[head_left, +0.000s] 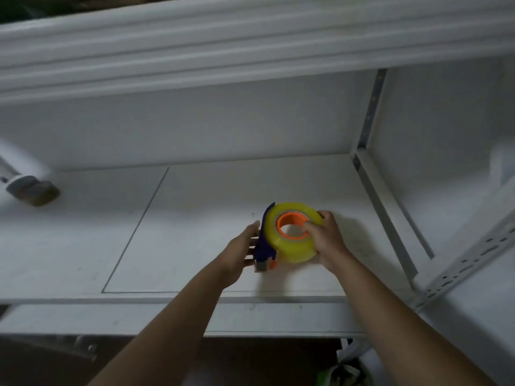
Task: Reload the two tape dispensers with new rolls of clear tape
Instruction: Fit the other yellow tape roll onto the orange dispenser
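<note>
A blue tape dispenser with an orange hub lies on the white shelf, right of the middle. A thick yellowish roll of clear tape sits around the hub. My right hand grips the roll from the right, thumb inside the orange core and fingers on the roll's outer rim. My left hand is against the dispenser's blue side, fingers spread along it. The dispenser's grey cutter end points toward me.
A blurred white object with a brown end lies at the shelf's far left. A white metal upright with slots stands on the right. Another shelf hangs overhead. Below the shelf's front edge it is dark, with something green.
</note>
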The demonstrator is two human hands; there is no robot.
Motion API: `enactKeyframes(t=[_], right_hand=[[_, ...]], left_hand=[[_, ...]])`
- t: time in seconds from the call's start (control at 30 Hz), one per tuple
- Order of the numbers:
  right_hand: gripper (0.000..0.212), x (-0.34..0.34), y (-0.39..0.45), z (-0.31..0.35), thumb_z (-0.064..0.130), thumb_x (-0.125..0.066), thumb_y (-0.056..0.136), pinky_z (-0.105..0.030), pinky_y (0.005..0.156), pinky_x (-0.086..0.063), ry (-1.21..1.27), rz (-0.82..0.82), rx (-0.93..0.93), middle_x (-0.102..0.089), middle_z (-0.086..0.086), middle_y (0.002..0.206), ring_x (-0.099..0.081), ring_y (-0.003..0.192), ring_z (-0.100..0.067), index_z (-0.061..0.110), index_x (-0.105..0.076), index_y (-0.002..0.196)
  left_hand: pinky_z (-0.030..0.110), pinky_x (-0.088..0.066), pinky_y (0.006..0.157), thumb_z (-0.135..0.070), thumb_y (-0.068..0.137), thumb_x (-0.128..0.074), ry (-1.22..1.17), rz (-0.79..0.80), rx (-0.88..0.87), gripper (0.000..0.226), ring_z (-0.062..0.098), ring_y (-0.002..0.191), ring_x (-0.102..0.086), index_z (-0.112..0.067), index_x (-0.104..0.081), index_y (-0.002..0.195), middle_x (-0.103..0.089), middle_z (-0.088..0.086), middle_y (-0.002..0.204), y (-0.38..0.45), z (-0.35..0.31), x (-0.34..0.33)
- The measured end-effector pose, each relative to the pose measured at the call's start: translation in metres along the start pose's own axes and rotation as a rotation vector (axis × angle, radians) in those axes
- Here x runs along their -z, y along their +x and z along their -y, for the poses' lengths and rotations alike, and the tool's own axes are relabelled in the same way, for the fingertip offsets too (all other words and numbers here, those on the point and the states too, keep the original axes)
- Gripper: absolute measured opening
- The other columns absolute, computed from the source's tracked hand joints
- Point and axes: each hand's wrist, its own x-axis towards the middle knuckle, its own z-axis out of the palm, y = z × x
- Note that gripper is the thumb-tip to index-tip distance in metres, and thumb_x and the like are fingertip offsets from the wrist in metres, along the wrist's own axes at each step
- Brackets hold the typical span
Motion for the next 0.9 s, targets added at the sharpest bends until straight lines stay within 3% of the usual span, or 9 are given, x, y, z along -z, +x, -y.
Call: enactKeyframes(t=[0.17, 0.27, 0.4, 0.53, 0.63, 0.7, 0.8, 0.9], right_hand=[[0.054, -0.022, -0.012, 0.006, 0.02, -0.063, 0.058, -0.032, 0.061, -0.049, 0.128, 0.183, -0.104, -0.059, -0.009, 0.103, -0.062, 0.086, -0.025, 0.018, -0.047, 0.11], [0.053, -0.034, -0.015, 0.008, 0.016, -0.064, 0.066, -0.034, 0.064, -0.051, 0.116, 0.265, -0.103, -0.059, -0.012, 0.109, -0.062, 0.091, -0.027, 0.018, -0.046, 0.115], [0.043, -0.064, -0.022, 0.012, 0.004, -0.059, 0.08, -0.035, 0.066, -0.05, 0.092, 0.32, -0.092, -0.058, -0.013, 0.106, -0.061, 0.088, -0.026, 0.016, -0.045, 0.118], [0.044, -0.105, -0.035, 0.015, 0.004, -0.059, 0.08, -0.036, 0.068, -0.051, 0.087, 0.375, -0.092, -0.059, -0.012, 0.106, -0.062, 0.09, -0.028, 0.017, -0.044, 0.119], [0.043, -0.142, -0.047, 0.016, 0.005, -0.059, 0.08, -0.036, 0.068, -0.051, 0.085, 0.391, -0.08, -0.059, -0.012, 0.107, -0.062, 0.093, -0.029, 0.019, -0.045, 0.118], [0.043, -0.169, -0.057, 0.015, 0.004, -0.059, 0.08, -0.037, 0.07, -0.051, 0.089, 0.402, -0.081, -0.059, -0.011, 0.107, -0.062, 0.095, -0.03, 0.019, -0.045, 0.118], [0.043, -0.213, -0.076, 0.011, 0.003, -0.058, 0.08, -0.036, 0.069, -0.05, 0.078, 0.425, -0.075, -0.059, -0.01, 0.104, -0.061, 0.092, -0.028, 0.018, -0.045, 0.118], [0.04, -0.259, -0.097, 0.007, 0.002, -0.058, 0.08, -0.034, 0.067, -0.049, 0.064, 0.432, -0.07, -0.058, -0.01, 0.103, -0.06, 0.088, -0.025, 0.016, -0.045, 0.115]], left_hand=[[0.028, -0.052, 0.061, -0.068, 0.093, -0.023, -0.246, -0.007, 0.036, 0.063, 0.017, 0.072, -0.066, -0.024, -0.063, 0.114, -0.072, 0.004, 0.085, -0.02, 0.002, 0.003], [0.031, -0.052, 0.068, -0.068, 0.093, -0.019, -0.297, -0.071, 0.034, 0.066, 0.021, 0.084, -0.066, -0.025, -0.061, 0.119, -0.073, 0.006, 0.097, -0.03, 0.006, 0.009], [0.034, -0.053, 0.076, -0.066, 0.094, -0.016, -0.267, -0.155, 0.02, 0.067, 0.02, 0.09, -0.066, -0.024, -0.066, 0.111, -0.073, 0.007, 0.1, -0.048, 0.013, 0.027], [0.026, -0.049, 0.062, -0.065, 0.094, -0.014, -0.264, -0.193, -0.036, 0.065, 0.013, 0.074, -0.065, -0.026, -0.066, 0.108, -0.072, 0.002, 0.089, -0.064, 0.019, 0.062], [0.022, -0.049, 0.055, -0.065, 0.095, -0.017, -0.292, -0.242, -0.084, 0.071, 0.008, 0.065, -0.065, -0.018, -0.064, 0.119, -0.071, 0.002, 0.085, -0.072, 0.028, 0.091], [0.023, -0.051, 0.06, -0.064, 0.095, -0.019, -0.329, -0.27, -0.112, 0.071, 0.009, 0.07, -0.068, -0.015, -0.064, 0.121, -0.073, 0.003, 0.087, -0.08, 0.035, 0.113], [0.031, -0.054, 0.079, -0.062, 0.096, -0.024, -0.355, -0.321, -0.12, 0.059, 0.016, 0.095, -0.069, -0.024, -0.064, 0.117, -0.073, 0.005, 0.108, -0.097, 0.047, 0.154], [0.028, -0.051, 0.065, -0.064, 0.095, -0.024, -0.34, -0.312, -0.091, 0.055, 0.014, 0.081, -0.067, -0.03, -0.065, 0.107, -0.074, 0.002, 0.1, -0.116, 0.06, 0.202]])
